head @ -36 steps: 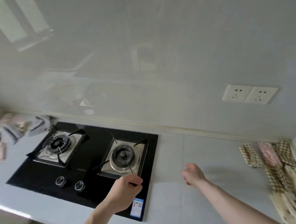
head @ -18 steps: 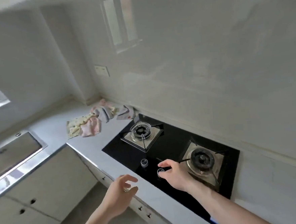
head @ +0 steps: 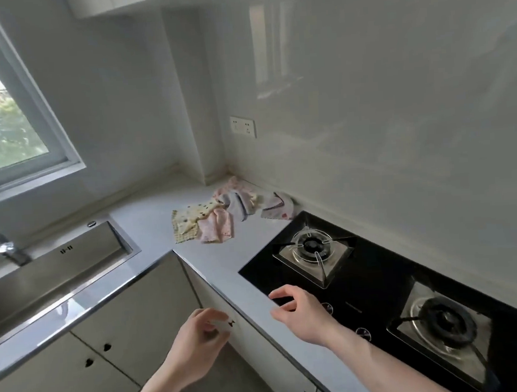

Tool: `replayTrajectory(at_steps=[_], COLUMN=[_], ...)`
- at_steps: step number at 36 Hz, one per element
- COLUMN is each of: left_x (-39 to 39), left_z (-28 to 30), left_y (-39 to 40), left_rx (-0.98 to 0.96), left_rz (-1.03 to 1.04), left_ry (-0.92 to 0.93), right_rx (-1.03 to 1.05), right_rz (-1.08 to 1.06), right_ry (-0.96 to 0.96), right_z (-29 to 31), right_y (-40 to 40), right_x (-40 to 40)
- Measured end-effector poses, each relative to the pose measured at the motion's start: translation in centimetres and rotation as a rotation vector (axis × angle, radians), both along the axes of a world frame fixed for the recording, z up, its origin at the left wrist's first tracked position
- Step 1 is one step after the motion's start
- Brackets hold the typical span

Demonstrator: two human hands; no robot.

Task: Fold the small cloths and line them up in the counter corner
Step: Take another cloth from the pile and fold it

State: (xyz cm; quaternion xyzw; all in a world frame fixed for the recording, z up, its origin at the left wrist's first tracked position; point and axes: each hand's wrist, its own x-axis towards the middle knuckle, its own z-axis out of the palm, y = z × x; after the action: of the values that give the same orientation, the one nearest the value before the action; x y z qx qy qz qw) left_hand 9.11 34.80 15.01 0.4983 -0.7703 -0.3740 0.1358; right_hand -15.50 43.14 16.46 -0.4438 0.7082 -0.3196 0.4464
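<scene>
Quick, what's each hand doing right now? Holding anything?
Left hand: open, fingers loosely curled, holding nothing.
Right hand: open, fingers relaxed above the counter edge, holding nothing.

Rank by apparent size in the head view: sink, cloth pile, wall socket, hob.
1. hob
2. sink, though cut off at the frame edge
3. cloth pile
4. wall socket
</scene>
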Motion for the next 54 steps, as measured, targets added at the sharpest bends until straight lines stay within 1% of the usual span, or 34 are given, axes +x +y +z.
replayTrajectory(at_steps=[9,18,26,32,38,42,48,51,52,54], left_x=[2.5,2.7,2.0,1.1,1.5,1.9,1.4,1.4,1.4,1.4], left_z=[-0.5,-0.2,-2.8,-4.7,-9.4,-14.0,-20.5,-24.0,-24.9,-26.3], left_y=[-12.6,-26.0,-34.7,-41.6,-49.7,-53.8,-58.0,-58.9,-58.9,-58.9], left_rx=[-0.029,-0.051,-0.011,-0.001,-0.050,-0.080,-0.197,-0.339,-0.394,-0.490], left_rz=[0.016,-0.035,-0.157,-0.279,-0.362,-0.347,-0.325,-0.301,-0.294,-0.293], left_ry=[-0.048,-0.093,-0.210,-0.283,-0.374,-0.407,-0.313,-0.207,-0.177,-0.165], right_rx=[-0.014,-0.020,-0.007,0.007,0.004,-0.006,-0.086,-0.137,-0.150,-0.208], right_rz=[-0.001,-0.035,-0.113,-0.221,-0.331,-0.327,-0.260,-0.212,-0.199,-0.194], right_ry=[-0.016,-0.020,0.021,0.106,0.199,0.243,0.342,0.408,0.458,0.624], right_z=[-1.3,-3.2,-4.7,-5.7,-8.9,-13.0,-19.5,-23.0,-24.2,-26.7], right_y=[-12.2,-24.1,-29.8,-32.3,-36.1,-39.7,-45.1,-47.1,-47.6,-48.6], right_x=[1.8,2.6,2.7,3.6,5.5,6.3,6.4,5.8,5.8,6.0])
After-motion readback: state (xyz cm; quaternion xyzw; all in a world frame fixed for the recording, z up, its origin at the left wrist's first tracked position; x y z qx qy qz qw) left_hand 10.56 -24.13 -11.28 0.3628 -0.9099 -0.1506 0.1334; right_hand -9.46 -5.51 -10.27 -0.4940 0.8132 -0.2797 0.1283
